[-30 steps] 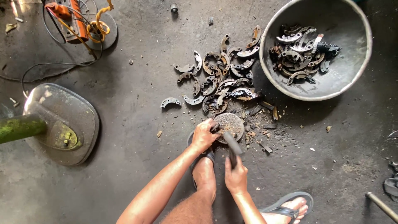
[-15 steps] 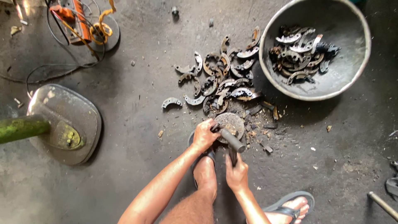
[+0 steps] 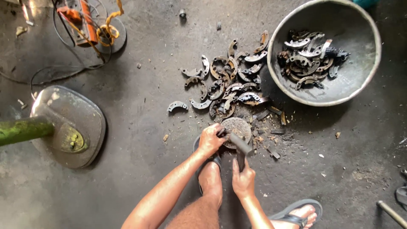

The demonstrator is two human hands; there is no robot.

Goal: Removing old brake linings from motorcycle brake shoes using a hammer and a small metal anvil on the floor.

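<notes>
Lowered since half a second before, the hammer (image 3: 240, 146), clenched in the right hand (image 3: 243, 180), met a stiff, heavy brake shoe (image 3: 222, 132) gripped by the left hand (image 3: 210, 140) on the round block (image 3: 236, 129), at 6 o'clock below the shoe pile (image 3: 229, 80).

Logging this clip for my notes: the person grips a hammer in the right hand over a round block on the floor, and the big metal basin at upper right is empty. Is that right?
Not quite. The head view shows the metal basin holds a heap of curved metal pieces. The rest stands: the right hand grips the hammer over the round block on the floor.
</notes>
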